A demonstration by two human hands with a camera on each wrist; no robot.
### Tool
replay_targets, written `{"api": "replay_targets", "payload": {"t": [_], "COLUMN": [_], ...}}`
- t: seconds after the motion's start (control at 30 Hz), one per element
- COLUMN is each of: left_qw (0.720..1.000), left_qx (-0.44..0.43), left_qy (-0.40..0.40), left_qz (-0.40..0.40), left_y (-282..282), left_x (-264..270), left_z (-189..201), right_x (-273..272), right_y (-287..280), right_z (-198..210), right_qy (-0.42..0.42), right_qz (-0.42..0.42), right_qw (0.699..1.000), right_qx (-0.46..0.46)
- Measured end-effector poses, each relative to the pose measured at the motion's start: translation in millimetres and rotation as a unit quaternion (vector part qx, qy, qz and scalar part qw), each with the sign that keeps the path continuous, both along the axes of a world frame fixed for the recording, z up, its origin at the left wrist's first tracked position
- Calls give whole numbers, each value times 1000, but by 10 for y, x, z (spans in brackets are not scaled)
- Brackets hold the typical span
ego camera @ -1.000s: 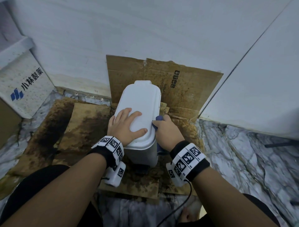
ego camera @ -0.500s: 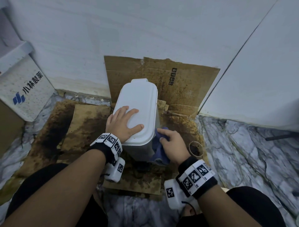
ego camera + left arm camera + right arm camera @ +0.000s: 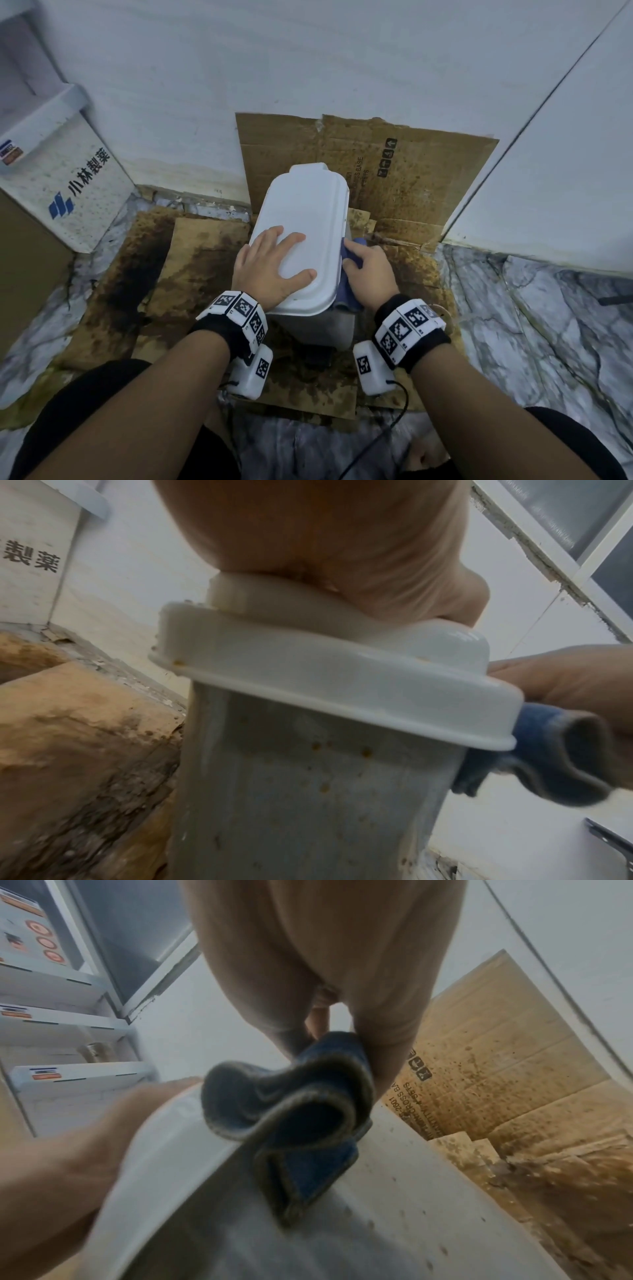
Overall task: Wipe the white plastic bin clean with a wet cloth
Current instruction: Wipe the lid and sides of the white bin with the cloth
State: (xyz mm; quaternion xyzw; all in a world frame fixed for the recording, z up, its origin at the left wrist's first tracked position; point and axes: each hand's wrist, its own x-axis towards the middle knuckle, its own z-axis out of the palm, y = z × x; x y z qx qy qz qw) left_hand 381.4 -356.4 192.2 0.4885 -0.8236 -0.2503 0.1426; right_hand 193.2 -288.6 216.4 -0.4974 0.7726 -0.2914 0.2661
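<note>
A white plastic bin (image 3: 305,209) with a closed lid stands on stained cardboard against the wall. My left hand (image 3: 279,262) lies flat on the near part of the lid, fingers spread and straight. My right hand (image 3: 364,270) grips a folded blue cloth (image 3: 350,257) and holds it against the bin's right side, just under the lid rim. From the left wrist, the bin's grey-white wall (image 3: 308,791) shows brown specks, with the cloth (image 3: 548,764) at its right edge. In the right wrist view the cloth (image 3: 291,1118) is bunched between my thumb and fingers, against the bin (image 3: 377,1218).
Dirty brown cardboard (image 3: 411,171) leans on the wall behind the bin and more covers the floor (image 3: 191,274). A white speckled box with a blue logo (image 3: 68,192) stands at the left. Marble floor (image 3: 531,325) lies to the right, below a wall corner. My knees are close below.
My right hand slid the cloth down the bin's right side, then back up to just under the lid rim. My left hand stayed on the lid.
</note>
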Motion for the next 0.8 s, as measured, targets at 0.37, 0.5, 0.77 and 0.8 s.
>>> {"api": "replay_targets", "payload": {"t": [0.37,0.5,0.77,0.8], "left_qw": [1000,1000,1000,1000], "left_qx": [15,15,7,6], "left_qy": [1,3,10,8], "left_qz": [-14,-15,-17,-17], "left_y": [-74,-104,-122,-120], "left_x": [89,117,136,131], "left_z": [-6,-29,-59,-56], "right_x": [-384,-484,-594,-610], "right_y": [-878,-1190,-1623,-1661], "right_z": [115,182,456,474], "right_qy": [57,63,64,66], "right_qz": [17,15,83,86], "right_qw": [998,998,992,991], "right_qx": [7,27,74,82]}}
